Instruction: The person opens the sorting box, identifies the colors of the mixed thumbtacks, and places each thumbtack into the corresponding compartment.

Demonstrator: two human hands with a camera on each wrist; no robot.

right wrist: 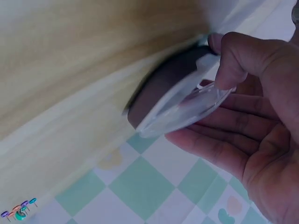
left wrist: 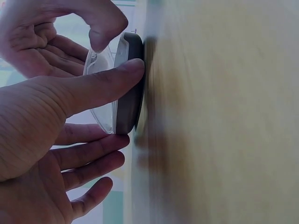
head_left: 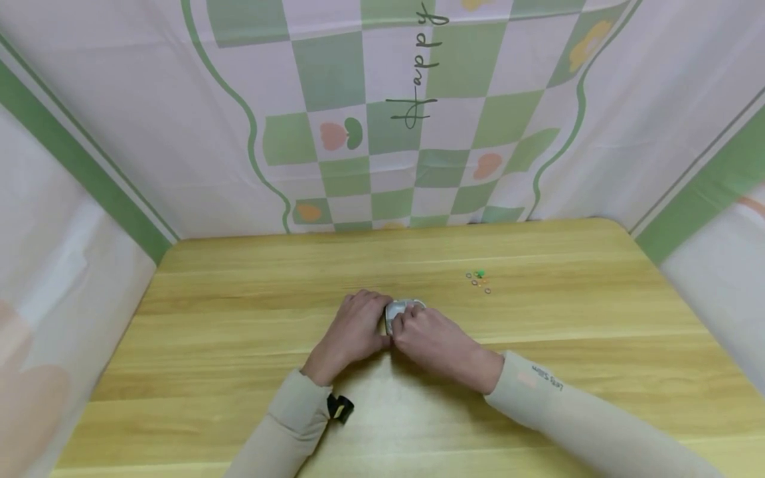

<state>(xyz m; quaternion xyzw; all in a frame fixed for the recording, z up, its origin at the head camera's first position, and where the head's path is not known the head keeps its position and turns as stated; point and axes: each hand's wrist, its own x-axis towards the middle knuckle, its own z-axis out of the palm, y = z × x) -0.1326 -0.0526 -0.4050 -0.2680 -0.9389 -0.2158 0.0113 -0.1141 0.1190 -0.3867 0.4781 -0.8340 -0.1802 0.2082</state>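
Observation:
A small oval case with a dark base (left wrist: 131,100) and a clear lid (right wrist: 187,114) stands on the table, in front of the person. In the left wrist view my left hand (head_left: 357,326) grips the base, thumb along one side and fingertips at the other. My right hand (head_left: 433,340) pinches the clear lid at its edge between thumb and fingers. The lid stands tilted up from the base, with a narrow wedge of space between them in the right wrist view. From the head view, the right hand hides much of the case.
Several tiny coloured pins (right wrist: 19,212) lie loose on the wooden table (head_left: 239,285) beyond the right hand, a green one (head_left: 481,273) among them. Behind the table's far edge hangs a green and white checked cloth (head_left: 394,179). A black band (head_left: 340,408) sits at the left cuff.

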